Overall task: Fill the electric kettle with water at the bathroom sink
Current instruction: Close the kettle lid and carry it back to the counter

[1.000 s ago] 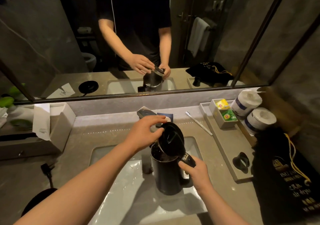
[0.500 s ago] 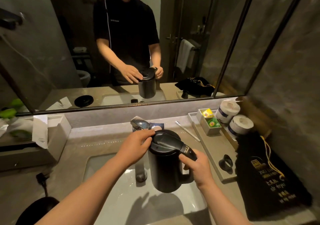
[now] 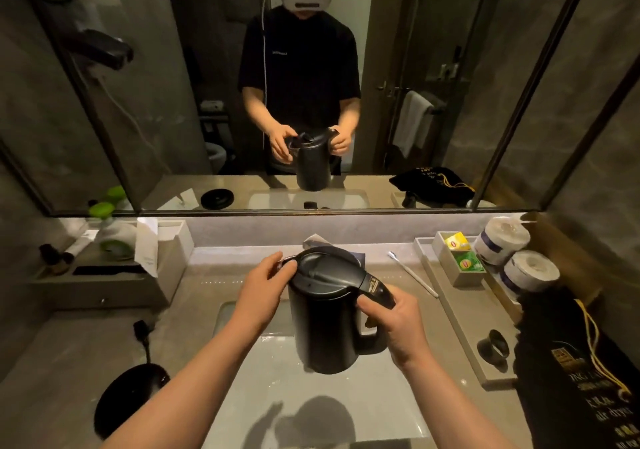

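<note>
1. Kettle (image 3: 322, 324), one (black, lid down), held above the sink (image 3: 311, 410), frame centre.
2. Right hand (image 3: 398, 327) wrapped around its handle; left hand (image 3: 263, 289), fingers curled, touching the lid rim.
3. Two paper rolls (image 3: 516, 254), right.

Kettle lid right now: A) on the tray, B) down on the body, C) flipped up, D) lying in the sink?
B: the lid sits flat on the kettle, with the left hand at its front edge and the right hand on the handle.

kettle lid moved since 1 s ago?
Yes. The lid stood tilted up off the kettle rim; now it lies flat and closed, left hand at its front edge.
</note>
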